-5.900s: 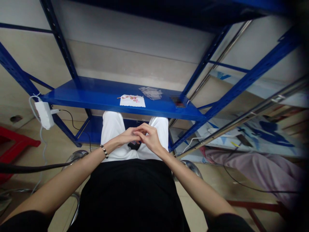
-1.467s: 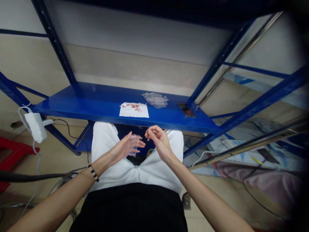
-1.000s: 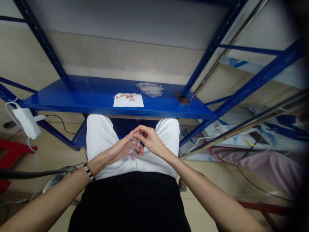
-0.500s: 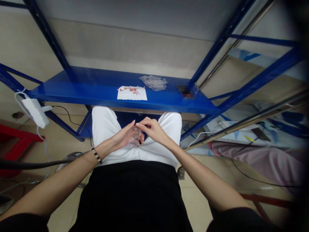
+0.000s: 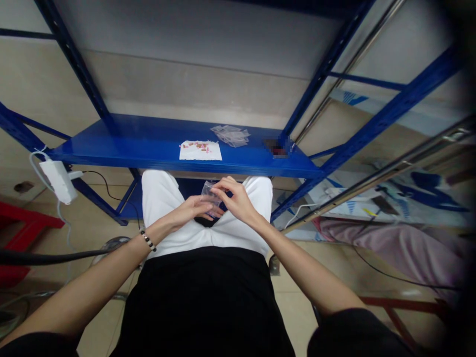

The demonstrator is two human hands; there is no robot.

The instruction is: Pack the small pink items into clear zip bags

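Bag (image 5: pixel 210 194) location?

Over the lap, between both hands, about mid-body. Small, clear, thin plastic, creased and glossy.

Long axis?

Slanted, upper left to lower right in view, roughly. A bit of pink shows at the low end, too small to tell what.

Nearer hand?

Right hand (image 5: pixel 236 198), barely. Its fingers curl over the bag's upper edge, looks closed on it in a pinch.

Left hand (image 5: pixel 190 210)?

Fingers stretched out, lying just under the bag and touching it. Grip or only support, can't tell.

Around them?

Lap in white clothing (image 5: pixel 163 213), black top (image 5: pixel 201 297) below it, beaded bracelet (image 5: pixel 148 240) on the left wrist. Ahead, a blue steel shelf (image 5: pixel 111 148) holds a white paper sheet (image 5: pixel 200 151) with small pink and brown bits, a pile of clear bags (image 5: pixel 230 135), and a pixelated object (image 5: pixel 277 148).
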